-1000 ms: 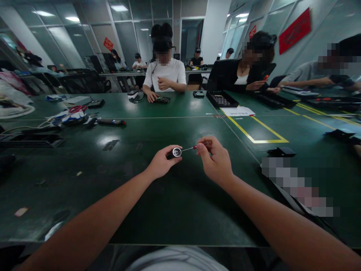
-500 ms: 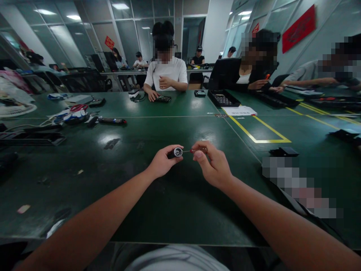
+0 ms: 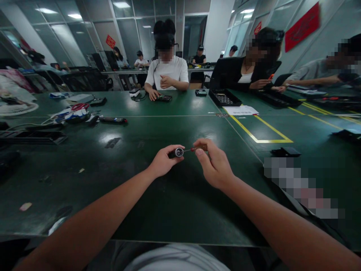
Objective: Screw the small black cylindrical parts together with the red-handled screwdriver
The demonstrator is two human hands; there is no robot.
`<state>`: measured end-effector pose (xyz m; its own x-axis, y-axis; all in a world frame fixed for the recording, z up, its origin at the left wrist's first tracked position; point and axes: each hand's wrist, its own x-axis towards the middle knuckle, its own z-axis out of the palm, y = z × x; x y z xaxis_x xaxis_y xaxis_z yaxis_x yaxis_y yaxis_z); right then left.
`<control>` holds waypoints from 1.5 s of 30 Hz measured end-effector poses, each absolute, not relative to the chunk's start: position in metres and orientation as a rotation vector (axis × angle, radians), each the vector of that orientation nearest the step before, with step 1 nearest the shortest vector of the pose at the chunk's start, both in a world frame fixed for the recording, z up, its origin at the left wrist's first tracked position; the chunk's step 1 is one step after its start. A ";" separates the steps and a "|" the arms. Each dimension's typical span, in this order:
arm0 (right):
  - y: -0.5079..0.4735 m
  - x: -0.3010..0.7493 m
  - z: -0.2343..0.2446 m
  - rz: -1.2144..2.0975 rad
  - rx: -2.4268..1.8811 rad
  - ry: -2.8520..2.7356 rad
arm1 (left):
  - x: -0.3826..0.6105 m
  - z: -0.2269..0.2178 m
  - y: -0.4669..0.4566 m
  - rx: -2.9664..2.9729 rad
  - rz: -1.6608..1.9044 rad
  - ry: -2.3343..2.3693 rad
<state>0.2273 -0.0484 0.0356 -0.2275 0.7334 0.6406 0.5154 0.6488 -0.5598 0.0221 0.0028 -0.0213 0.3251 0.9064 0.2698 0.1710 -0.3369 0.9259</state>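
My left hand [image 3: 163, 162] is closed around a small black cylinder with a round silver end face [image 3: 178, 152], held just above the green table [image 3: 158, 203]. My right hand [image 3: 213, 163] pinches a thin screwdriver with a red handle [image 3: 194, 149]. Its metal shaft points left and its tip meets the silver face. Both hands hover over the middle of the table, close together.
Across the table sit three people working on small devices. A black tray [image 3: 222, 98] and white paper [image 3: 241, 110] lie at the back right beside yellow floor-tape lines [image 3: 261, 131]. Cables, red scissors and a pen-like tool [image 3: 113, 120] clutter the left. A black object [image 3: 284, 152] lies right.
My right hand has moved closer to my left, so less of the screwdriver shaft shows between them. The view has shifted slightly.
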 end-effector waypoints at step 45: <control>-0.042 0.229 0.036 0.322 -1.091 -1.838 | 0.021 -0.018 0.001 1.851 1.066 1.056</control>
